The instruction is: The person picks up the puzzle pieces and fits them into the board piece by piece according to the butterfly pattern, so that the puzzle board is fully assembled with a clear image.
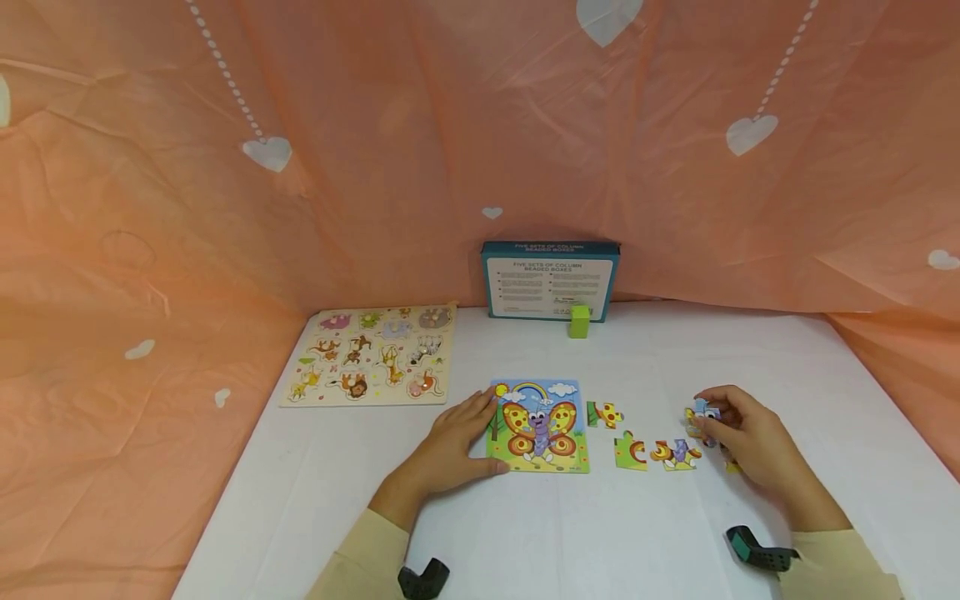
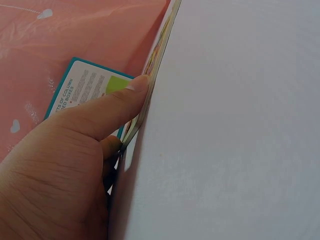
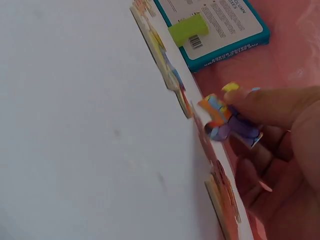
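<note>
My left hand (image 1: 452,442) rests at the left side of a square butterfly puzzle board (image 1: 543,454), fingers extended along its left edge and thumb at the lower left corner. In the left wrist view the thumb (image 2: 130,100) lies against the board's edge. Off to the right, my right hand (image 1: 757,442) pinches a butterfly puzzle piece (image 3: 242,127) between thumb and fingers, with purple, blue and orange showing on it. Between the hands lie loose puzzle pieces: a green-edged one (image 1: 606,415), a green one with a red curve (image 1: 630,452) and a purple-and-orange one (image 1: 677,455).
A yellow puzzle piece (image 1: 732,467) shows partly from under the right hand. At the back left lies an animal peg board (image 1: 367,400). A teal-edged box (image 1: 525,287) stands against the orange curtain (image 1: 375,167), with a green block (image 1: 579,323) before it.
</note>
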`<control>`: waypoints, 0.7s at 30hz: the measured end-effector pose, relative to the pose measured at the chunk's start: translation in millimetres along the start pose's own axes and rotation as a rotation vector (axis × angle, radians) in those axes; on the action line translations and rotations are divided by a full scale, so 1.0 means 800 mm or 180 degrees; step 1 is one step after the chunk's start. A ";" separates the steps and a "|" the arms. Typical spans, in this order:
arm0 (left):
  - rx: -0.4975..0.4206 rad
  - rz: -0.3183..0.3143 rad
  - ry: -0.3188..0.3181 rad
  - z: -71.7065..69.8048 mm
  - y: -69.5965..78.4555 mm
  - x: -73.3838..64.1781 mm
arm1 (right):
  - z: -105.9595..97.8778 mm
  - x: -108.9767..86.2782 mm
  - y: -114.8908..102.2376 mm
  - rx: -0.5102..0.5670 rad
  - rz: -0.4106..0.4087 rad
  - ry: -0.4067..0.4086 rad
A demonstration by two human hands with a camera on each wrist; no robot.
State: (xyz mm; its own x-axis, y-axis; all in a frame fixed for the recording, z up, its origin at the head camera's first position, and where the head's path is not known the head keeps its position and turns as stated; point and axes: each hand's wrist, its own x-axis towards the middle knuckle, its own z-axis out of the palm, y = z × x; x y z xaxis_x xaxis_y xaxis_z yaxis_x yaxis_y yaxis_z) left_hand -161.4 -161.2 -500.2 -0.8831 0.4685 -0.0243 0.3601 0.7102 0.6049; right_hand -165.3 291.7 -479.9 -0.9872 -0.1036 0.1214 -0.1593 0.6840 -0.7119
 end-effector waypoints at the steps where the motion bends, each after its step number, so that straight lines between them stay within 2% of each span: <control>1: -0.0001 -0.0002 0.0000 0.000 0.000 0.000 | 0.001 0.000 -0.002 0.0072 -0.0008 0.0057; 7: 0.0002 -0.0013 -0.0015 0.000 0.001 0.000 | 0.015 0.001 -0.016 0.0594 -0.0033 0.0213; 14: 0.0007 0.0006 -0.0023 0.000 -0.001 0.000 | 0.036 0.001 -0.032 0.0954 -0.0051 0.0044; 21: 0.0005 -0.0002 -0.0020 0.000 -0.001 0.000 | 0.060 0.001 -0.049 0.1484 -0.0066 -0.0036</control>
State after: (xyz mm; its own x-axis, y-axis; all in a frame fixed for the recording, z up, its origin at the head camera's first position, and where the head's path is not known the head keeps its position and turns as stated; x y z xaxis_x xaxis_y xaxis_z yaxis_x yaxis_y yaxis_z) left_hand -162.0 -161.6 -500.3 -0.8815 0.4713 -0.0297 0.3600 0.7114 0.6035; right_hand -160.1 230.2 -485.1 -0.9834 -0.1235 0.1331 -0.1636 0.2844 -0.9446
